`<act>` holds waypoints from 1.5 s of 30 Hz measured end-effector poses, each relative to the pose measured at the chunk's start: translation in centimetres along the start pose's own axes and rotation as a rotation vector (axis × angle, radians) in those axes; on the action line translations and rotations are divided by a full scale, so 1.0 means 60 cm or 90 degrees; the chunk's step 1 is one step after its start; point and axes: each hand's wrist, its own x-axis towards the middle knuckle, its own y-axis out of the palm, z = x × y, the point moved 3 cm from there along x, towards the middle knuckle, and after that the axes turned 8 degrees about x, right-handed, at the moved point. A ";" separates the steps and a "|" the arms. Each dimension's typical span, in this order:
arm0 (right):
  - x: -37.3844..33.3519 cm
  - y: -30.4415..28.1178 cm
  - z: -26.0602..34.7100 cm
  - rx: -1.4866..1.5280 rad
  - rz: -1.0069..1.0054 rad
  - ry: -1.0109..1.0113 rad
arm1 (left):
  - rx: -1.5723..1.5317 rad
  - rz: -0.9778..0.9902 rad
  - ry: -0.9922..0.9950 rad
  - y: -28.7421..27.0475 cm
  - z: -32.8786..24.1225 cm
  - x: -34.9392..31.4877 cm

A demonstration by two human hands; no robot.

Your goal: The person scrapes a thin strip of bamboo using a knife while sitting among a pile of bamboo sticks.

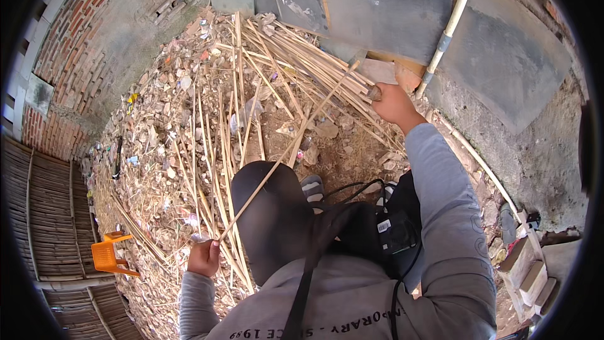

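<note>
Stick [284, 157], one: left hand [204, 258], fingers pinched on its lower-left end; right hand [394, 106], upper right, fingers curled round brownish stub [375, 93] (unclear what); I'd steady the stick.

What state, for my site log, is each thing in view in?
Left hand: closed on the near end of the long strip.
Long strip: slanting across the bent knee in this view.
Right hand: closed around a brownish piece, kind unclear.
Strips by the wall: loosely heaped.
Strips farther left: scattered on the ground.
Orange chair: upright.
</note>
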 end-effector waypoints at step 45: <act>-0.017 0.024 0.013 -0.011 0.032 -0.114 | 0.125 -0.080 0.042 0.001 0.019 0.005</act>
